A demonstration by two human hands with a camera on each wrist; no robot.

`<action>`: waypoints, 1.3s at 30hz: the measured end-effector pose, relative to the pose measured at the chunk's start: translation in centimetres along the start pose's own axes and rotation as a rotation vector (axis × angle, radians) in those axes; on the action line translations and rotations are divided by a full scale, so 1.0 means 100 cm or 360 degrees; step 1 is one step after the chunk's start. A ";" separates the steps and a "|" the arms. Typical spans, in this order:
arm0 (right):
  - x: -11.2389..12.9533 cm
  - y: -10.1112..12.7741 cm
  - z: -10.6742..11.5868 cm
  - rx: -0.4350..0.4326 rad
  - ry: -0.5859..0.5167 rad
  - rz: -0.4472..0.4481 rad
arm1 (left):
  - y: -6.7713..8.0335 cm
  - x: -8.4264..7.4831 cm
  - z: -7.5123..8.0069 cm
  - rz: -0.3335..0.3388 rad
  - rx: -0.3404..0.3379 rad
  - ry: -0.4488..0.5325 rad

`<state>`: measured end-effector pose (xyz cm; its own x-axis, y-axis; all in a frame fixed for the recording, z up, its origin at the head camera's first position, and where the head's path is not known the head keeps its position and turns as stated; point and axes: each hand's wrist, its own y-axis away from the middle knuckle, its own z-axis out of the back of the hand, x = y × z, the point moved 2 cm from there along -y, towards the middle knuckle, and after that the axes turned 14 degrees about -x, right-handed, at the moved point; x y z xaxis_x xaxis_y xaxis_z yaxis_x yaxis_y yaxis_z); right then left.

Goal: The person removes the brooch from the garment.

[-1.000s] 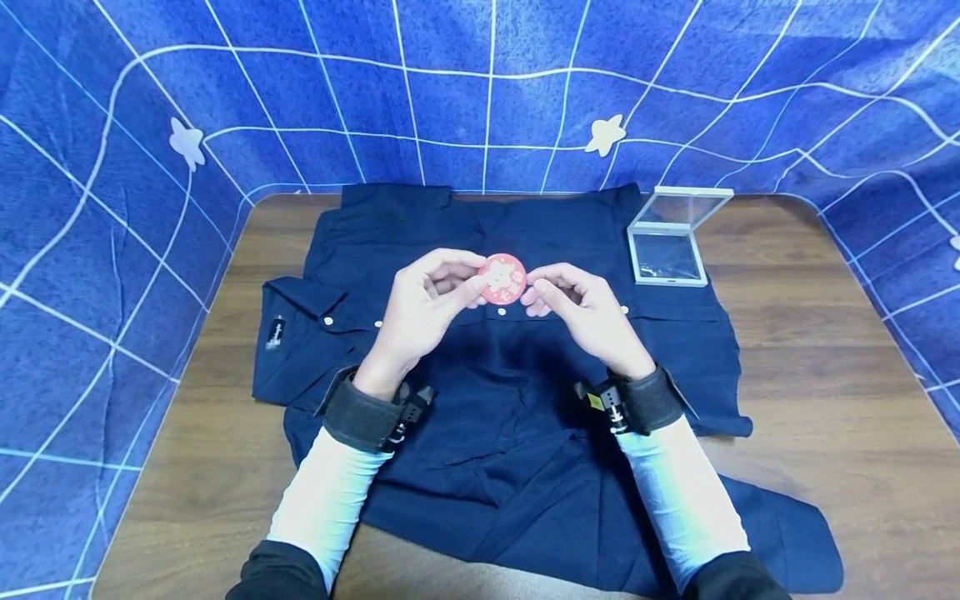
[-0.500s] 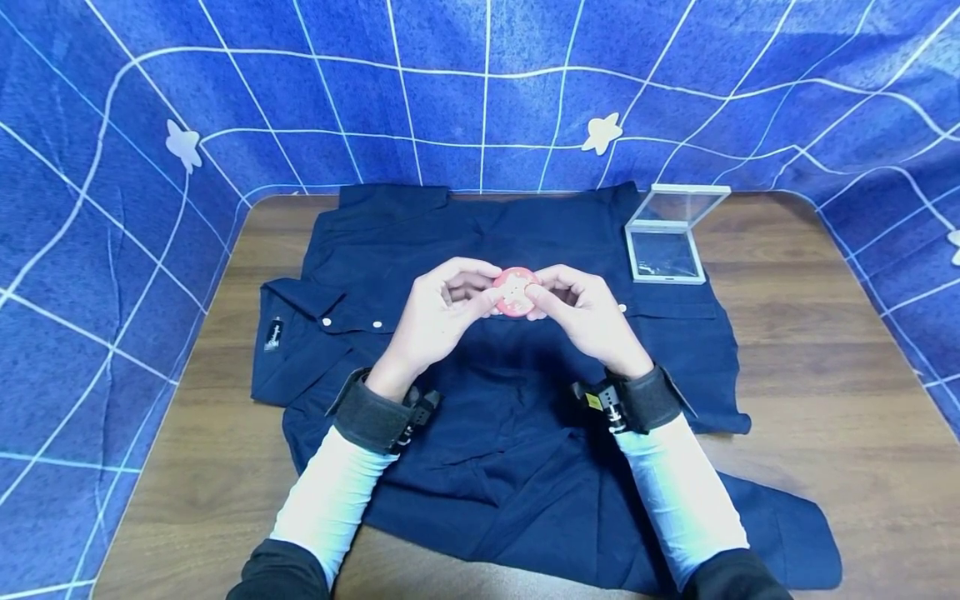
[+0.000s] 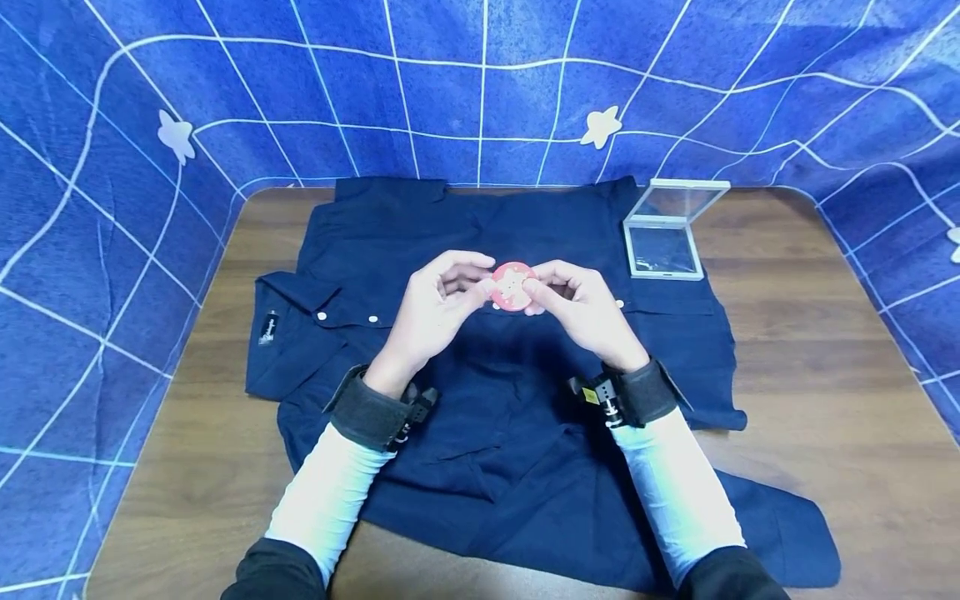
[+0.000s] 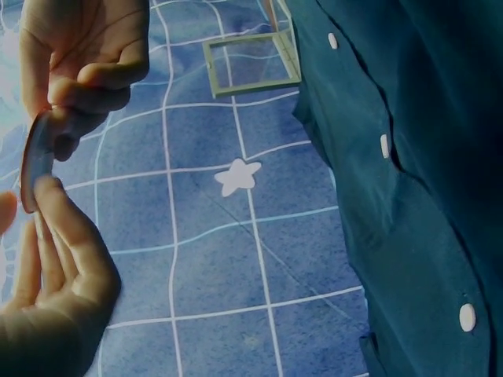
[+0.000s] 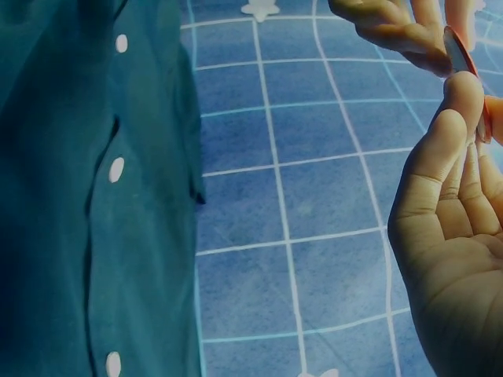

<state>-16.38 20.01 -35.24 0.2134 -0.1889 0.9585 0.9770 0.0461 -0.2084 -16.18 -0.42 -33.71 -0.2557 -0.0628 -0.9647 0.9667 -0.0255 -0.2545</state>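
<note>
In the head view, a flat round red disc with a pale pattern is up between both hands, over a dark navy shirt. My left hand pinches its left edge, thumb near the rim. From the right side, my right hand pinches it, with the thumb lying across the patterned face. Both wrist views show the disc nearly edge-on, its other face smooth and greyish. The fingertips of the right hand press on that grey face.
A pale-framed case with a clear raised lid stands on the shirt's right part. The shirt, with white buttons, covers much of the wooden table. A blue star-patterned cloth hangs behind and at the sides.
One second ago the right fingers only touched the disc's right edge; now they pinch it, thumb over its face. The disc has shifted slightly right with the left hand.
</note>
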 end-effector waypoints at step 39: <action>-0.104 -0.058 0.188 -0.0510 -0.0004 -0.0630 | -0.036 0.043 -0.193 0.0368 0.0486 -0.0377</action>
<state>-24.36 40.16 -40.36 -0.1729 -0.1288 0.9765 0.9355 -0.3317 0.1218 -20.58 18.66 -38.28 -0.0627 -0.3271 -0.9429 0.9609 -0.2751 0.0315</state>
